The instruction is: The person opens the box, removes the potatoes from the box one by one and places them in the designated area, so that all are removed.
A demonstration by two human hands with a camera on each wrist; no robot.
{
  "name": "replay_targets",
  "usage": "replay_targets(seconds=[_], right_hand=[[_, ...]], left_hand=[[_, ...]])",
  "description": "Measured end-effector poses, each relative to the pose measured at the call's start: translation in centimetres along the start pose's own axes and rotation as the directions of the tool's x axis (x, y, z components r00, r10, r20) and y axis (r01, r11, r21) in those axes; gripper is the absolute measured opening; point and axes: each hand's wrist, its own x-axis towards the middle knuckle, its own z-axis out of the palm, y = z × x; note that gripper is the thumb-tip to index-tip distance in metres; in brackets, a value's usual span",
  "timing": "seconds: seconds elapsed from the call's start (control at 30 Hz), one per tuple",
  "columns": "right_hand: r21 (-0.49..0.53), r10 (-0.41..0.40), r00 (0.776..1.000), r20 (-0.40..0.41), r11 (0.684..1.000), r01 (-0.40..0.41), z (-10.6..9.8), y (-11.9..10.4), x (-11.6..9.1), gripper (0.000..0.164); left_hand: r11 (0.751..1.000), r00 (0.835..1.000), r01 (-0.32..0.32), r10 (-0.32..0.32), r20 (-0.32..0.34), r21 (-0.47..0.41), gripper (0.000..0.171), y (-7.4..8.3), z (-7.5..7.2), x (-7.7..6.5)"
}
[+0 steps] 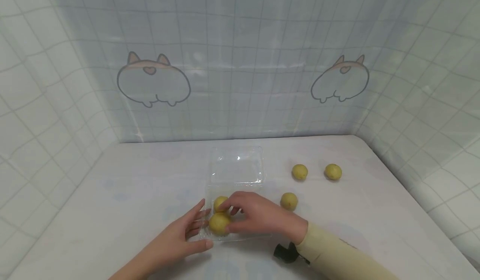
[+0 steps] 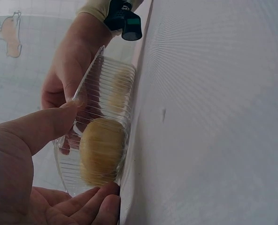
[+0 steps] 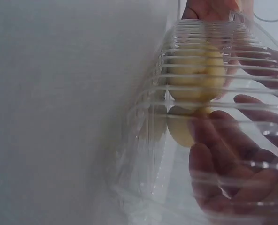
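Note:
A clear plastic clamshell box [image 1: 243, 237] lies on the table, its lid [image 1: 237, 165] folded back flat. Two lemons sit along the left side of the box, a near lemon [image 1: 218, 224] and a far lemon [image 1: 220, 203]. My left hand [image 1: 183, 234] steadies the left end, thumb at the front rim and fingers spread along the side. Over the box reaches my right hand [image 1: 253, 213], its loosely bent fingertips at the far lemon and its thumb beside the near one. Through the ribbed wall, the right wrist view shows these fingers [image 3: 228, 145] around no fruit.
Three loose lemons lie to the right of the box: one by the right wrist [image 1: 289, 201], one farther back [image 1: 300, 172] and one at the back right [image 1: 333, 171]. A black device [image 1: 286, 253] is strapped at the right wrist. A grid-patterned curtain [image 1: 243, 84] surrounds the table.

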Motion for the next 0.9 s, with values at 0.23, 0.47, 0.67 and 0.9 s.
replay_targets(seconds=[0.23, 0.47, 0.67, 0.9], right_hand=[[-0.067, -0.03, 0.999, 0.013, 0.997, 0.031, 0.36, -0.19, 0.34, 0.038], [-0.123, -0.039, 0.999, 0.036, 0.991, 0.043, 0.68, 0.02, 0.59, 0.034], [-0.154, -0.086, 0.996, 0.032, 0.984, 0.089, 0.81, 0.21, 0.65, 0.037], [-0.23, -0.088, 0.995, 0.053, 0.968, 0.098, 1.04, -0.05, 0.6, 0.045]], left_hand=[[1.0, 1.0, -0.006, 0.006, 0.0, 0.003, 0.099, 0.35, -0.12, -0.08], [0.999, 1.0, 0.03, -0.03, -0.005, 0.024, 0.1, 0.17, -0.14, 0.04], [0.999, 1.0, 0.02, -0.02, -0.009, 0.03, 0.1, 0.19, -0.21, -0.16], [0.999, 1.0, 0.018, -0.018, 0.0, 0.027, 0.1, 0.14, -0.28, -0.34]])
